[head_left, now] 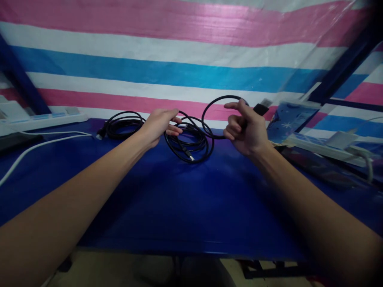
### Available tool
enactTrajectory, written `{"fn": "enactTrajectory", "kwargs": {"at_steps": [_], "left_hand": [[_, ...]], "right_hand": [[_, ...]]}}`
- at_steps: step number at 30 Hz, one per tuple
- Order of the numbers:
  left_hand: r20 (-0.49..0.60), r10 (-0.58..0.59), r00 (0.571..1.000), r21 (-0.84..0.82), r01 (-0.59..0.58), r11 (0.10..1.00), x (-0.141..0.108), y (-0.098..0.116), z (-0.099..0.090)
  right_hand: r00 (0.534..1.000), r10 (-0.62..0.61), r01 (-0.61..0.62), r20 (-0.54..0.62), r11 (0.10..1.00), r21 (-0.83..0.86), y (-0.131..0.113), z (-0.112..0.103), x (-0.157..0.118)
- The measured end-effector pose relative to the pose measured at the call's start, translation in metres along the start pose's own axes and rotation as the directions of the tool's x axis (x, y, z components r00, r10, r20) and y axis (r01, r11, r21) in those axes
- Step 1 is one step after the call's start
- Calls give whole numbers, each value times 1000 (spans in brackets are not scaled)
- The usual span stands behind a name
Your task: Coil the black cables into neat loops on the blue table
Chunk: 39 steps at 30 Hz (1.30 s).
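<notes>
A black cable [194,162] lies in loose loops on the blue tabletop, with a metal-tipped plug [189,155] inside the loops. My left hand [163,124] is at the left side of these loops, its thumb and fingers closed on the cable. From the coil, one larger loop rises to my right hand [247,127], which holds the cable in curled fingers with the index finger partly extended. A black connector with a grey end [261,108] sticks out behind that hand. Left of my left hand rests a second coiled black cable [113,130].
White power strips stand at the left [60,118] and right [326,148] of the blue table [191,207]. A white cord [32,148] crosses the left side. A blue box with a snowflake [291,119] stands behind my right hand. Striped sheeting [179,75] hangs at the back.
</notes>
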<state>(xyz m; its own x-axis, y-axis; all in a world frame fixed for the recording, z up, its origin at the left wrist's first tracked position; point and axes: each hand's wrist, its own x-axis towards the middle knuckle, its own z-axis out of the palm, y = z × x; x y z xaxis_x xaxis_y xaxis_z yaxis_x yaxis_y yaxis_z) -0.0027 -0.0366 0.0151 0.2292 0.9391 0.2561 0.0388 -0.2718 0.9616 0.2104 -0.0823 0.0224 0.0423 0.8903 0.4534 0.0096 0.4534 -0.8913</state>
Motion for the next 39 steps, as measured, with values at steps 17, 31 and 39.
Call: {"fn": "enactTrajectory", "kwargs": {"at_steps": [17, 31, 39], "left_hand": [[436, -29, 900, -90, 75, 993, -17, 6, 21], [49, 119, 992, 557, -126, 821, -3, -16, 8], [-22, -185, 982, -253, 174, 952, -1, -10, 13]], "right_hand": [[996, -49, 64, 69, 968, -242, 21, 15, 2], [853, -377, 318, -360, 924, -214, 10, 0, 11], [604, -595, 761, 530, 235, -604, 12, 18, -16]]}}
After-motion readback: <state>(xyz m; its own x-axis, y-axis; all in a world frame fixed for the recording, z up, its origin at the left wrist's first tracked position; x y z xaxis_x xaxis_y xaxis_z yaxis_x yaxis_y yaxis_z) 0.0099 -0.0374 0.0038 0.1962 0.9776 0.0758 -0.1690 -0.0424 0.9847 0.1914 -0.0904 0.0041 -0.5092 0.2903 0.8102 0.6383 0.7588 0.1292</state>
